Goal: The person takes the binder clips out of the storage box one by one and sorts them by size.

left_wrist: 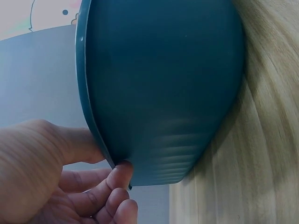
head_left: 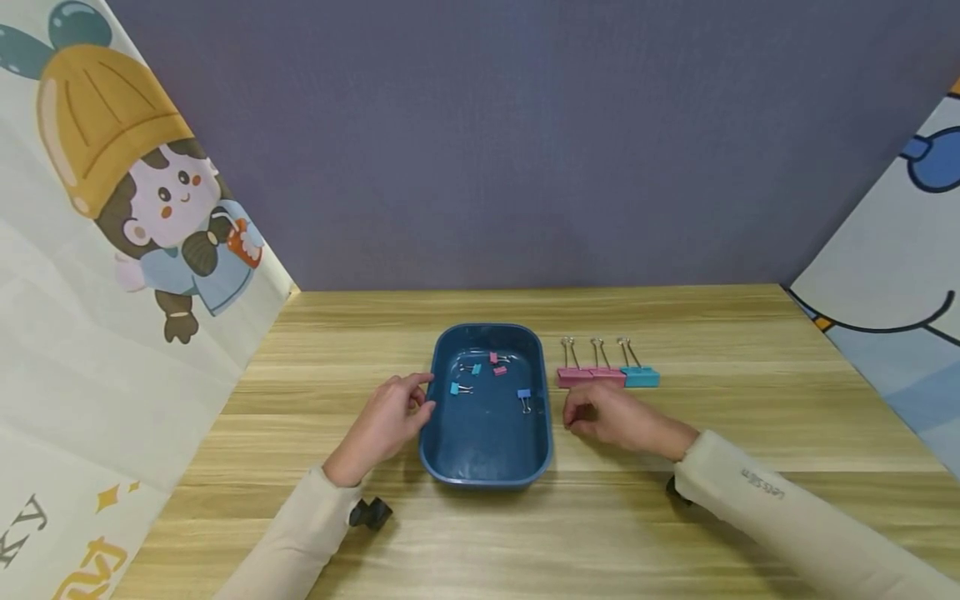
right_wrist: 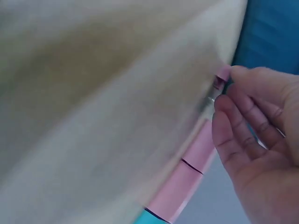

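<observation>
Small pink clip [right_wrist: 224, 73], pinched by the right hand [head_left: 618, 417] just right of the blue tray [head_left: 487, 454]; the left hand [head_left: 386, 417] grips the tray's left rim. A loose pinch could drop the clip beside the tray.

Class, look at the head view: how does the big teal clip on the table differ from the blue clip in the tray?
Size: the big teal clip is far larger than the blue clip.
Place: the big teal clip is on the table; the blue clip lies in the tray.
Pose: in that picture, the big teal clip's handles point up, the blue clip's down.
Shared: both have metal handles.
</observation>
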The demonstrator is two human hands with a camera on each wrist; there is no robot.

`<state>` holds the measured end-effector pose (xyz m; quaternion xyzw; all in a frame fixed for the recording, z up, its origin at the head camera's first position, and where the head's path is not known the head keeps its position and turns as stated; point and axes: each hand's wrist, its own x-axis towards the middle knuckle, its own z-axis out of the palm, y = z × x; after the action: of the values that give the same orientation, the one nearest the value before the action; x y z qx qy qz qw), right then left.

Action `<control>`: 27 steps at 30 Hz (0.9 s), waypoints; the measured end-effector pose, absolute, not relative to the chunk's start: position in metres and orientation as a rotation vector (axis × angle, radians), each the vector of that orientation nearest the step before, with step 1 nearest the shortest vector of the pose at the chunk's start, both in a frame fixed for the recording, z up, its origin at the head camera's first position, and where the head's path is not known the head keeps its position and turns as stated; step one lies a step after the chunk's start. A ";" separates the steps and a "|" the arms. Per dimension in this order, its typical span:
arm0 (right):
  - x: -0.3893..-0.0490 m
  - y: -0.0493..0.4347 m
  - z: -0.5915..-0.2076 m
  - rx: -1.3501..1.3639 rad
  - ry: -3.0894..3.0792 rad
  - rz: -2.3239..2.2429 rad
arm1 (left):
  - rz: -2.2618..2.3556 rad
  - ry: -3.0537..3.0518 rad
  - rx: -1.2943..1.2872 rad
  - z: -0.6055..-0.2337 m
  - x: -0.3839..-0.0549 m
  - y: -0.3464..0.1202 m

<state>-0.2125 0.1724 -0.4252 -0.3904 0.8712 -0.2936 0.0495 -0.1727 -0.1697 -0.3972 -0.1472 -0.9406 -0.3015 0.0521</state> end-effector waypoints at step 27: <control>-0.227 0.125 -0.367 -1.321 2.790 -0.825 | -0.932 -2.852 -0.456 -0.398 -0.174 -0.170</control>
<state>-0.2272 0.1246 -0.3673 -0.4132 0.8729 -0.2581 -0.0271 -0.1735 -0.1700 -0.3978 -0.1502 -0.9384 -0.3066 0.0533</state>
